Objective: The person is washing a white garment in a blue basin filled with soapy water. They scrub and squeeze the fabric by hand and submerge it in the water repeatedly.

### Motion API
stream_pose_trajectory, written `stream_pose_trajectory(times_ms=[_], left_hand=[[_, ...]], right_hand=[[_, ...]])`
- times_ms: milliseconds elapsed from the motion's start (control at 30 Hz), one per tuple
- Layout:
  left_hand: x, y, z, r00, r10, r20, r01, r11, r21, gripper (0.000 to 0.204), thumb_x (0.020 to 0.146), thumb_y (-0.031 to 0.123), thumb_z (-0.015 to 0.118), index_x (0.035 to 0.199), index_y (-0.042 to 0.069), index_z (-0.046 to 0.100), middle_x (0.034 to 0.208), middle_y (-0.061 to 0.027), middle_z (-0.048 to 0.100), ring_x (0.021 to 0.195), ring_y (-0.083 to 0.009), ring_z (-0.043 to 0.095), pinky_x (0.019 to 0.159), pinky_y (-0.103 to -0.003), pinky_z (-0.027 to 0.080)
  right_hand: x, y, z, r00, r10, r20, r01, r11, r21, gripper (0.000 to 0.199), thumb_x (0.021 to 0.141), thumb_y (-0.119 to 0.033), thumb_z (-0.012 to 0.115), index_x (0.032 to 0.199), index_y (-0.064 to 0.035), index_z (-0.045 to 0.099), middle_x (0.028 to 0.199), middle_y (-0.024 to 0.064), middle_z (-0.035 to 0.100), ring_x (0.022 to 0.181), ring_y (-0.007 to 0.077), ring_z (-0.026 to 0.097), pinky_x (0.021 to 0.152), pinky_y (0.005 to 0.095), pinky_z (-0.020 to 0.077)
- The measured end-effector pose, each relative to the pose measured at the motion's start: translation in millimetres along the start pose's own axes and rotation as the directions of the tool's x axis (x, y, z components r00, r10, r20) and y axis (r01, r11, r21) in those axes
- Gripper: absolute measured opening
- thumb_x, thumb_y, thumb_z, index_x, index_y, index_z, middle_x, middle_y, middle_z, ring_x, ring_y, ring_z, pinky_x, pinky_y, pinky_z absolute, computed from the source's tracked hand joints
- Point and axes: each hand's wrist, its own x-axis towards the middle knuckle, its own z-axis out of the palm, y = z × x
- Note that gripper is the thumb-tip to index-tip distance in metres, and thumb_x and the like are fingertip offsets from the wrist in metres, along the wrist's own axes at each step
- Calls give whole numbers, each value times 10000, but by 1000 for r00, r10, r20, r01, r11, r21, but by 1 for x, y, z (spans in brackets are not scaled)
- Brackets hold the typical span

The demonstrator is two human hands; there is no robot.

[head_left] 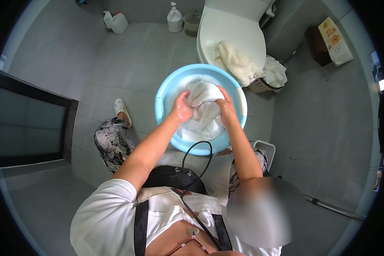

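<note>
- A wet white cloth (pixel 204 106) is gripped by the left hand (pixel 181 107) and right hand (pixel 226 106), fingers clenched on it.
- The cloth is held over a blue basin (pixel 166 91) on the floor, near a toilet (pixel 232 30).

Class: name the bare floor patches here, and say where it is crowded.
Bare grey tiled floor lies between the round light-blue plastic basin and the white bottles; more right of the basin. Crowded: inside the basin, both hands gripping white cloth.

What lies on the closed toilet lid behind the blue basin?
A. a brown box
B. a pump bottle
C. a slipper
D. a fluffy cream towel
D: a fluffy cream towel lies draped on the white toilet lid, just behind the blue basin.
</note>
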Motion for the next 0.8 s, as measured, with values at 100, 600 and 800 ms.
stream_pose_trajectory(times_ms=[100,600,800], left_hand=[[2,-13,24,996,-39,-78,48,991,123,403,823,415,465,1103,127,494,1076,-48,537,1010,-214,488,890,-361,364],[14,-37,42,933,162,-321,-65,954,291,259,851,273,398,933,58,517,828,-50,539,742,-162,529,626,-297,442],[3,-36,29,929,370,-5,-258,658,708,240,812,284,470,807,58,551,715,-4,515,645,-102,473,593,-250,395]], right_hand=[[-4,1,1,976,-217,-24,198,926,-321,460,661,33,407,1102,-62,500,1129,162,478,1074,281,431,930,330,320],[-2,15,35,782,-623,-16,401,522,-753,160,769,-173,548,742,-19,516,753,177,523,734,343,518,629,404,413],[28,19,-15,924,-350,-155,82,577,-813,243,798,-253,509,747,-17,532,691,203,525,666,386,512,610,441,398]])
